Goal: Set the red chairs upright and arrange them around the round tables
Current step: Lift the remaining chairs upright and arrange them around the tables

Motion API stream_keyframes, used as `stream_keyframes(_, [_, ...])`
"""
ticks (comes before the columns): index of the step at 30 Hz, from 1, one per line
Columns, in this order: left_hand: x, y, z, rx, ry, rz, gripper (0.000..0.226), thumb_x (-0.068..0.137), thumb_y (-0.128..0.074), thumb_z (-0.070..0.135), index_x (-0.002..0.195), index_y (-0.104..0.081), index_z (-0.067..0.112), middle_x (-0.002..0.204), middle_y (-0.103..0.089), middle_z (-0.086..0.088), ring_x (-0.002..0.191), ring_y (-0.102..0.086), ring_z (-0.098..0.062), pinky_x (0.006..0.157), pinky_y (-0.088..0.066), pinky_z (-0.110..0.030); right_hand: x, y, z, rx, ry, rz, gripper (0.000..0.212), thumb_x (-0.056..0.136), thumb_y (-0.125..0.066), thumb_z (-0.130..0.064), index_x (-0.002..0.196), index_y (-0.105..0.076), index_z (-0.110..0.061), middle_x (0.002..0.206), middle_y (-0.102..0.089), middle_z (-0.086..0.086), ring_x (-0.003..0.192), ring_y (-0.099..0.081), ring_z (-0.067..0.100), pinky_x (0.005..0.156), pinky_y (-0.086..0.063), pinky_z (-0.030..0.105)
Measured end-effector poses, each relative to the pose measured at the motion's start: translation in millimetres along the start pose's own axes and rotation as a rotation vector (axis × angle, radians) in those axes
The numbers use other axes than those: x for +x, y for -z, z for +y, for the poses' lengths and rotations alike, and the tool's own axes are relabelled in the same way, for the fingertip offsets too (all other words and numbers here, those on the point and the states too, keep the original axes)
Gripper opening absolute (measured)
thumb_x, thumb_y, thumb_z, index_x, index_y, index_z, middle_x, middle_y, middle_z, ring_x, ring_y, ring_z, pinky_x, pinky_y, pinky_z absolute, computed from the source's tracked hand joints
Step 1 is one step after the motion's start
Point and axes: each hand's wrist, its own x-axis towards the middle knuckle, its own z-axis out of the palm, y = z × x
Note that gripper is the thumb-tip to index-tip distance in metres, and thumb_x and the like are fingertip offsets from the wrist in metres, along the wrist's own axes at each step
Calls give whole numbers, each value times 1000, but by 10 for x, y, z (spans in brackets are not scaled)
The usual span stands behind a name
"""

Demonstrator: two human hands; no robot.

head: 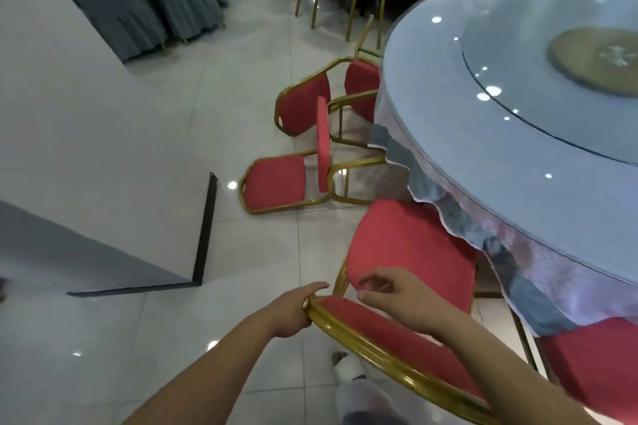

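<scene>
Near toppled chair (276,183) and far toppled chair (303,103) at 12 o'clock. Left hand (293,309), fingers curled round the backrest frame of the upright red chair (407,245); right hand (400,302), fingers loosely curled above it, contact unclear. Round table (466,148) at 2 o'clock.

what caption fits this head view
Left hand grips the gold frame of an upright red chair beside the round table; two red chairs lie tipped on the floor
</scene>
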Motion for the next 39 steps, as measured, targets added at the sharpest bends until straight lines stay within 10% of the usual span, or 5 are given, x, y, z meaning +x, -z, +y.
stream_keyframes(5, [-24,688,-280,-168,183,95,67,94,-55,7,145,-36,46,124,-57,1,106,-60,-17,86,-52,-27,916,-218,-321,88,-63,48,14,91,-67,-26,104,-71,-24,91,-70,-5,73,-64,8,63,-50,17])
stream_keyframes(19, [-144,2362,-2025,-898,426,309,32,92,-57,-2,120,-62,10,89,-62,-11,72,-57,-22,65,-46,-29,2479,-1180,-1405,235,-229,255,12,94,-64,-16,105,-68,-15,96,-68,8,84,-66,15,74,-49,32])
stream_keyframes(26, [277,2891,-2030,-1063,367,213,25,92,-59,5,115,-64,12,113,-67,-16,100,-67,-30,86,-56,-39,2833,-1342,-1769,293,-254,454,21,90,-68,-25,109,-64,-31,110,-65,-1,98,-63,17,81,-50,34])
stream_keyframes(39, [1843,3817,-1652,-1102,453,192,22,93,-60,7,115,-65,10,114,-67,-17,103,-66,-33,82,-56,-39,4314,-49,-1262,389,-458,529,40,88,-71,-22,125,-61,-14,125,-60,11,112,-60,28,98,-50,48])
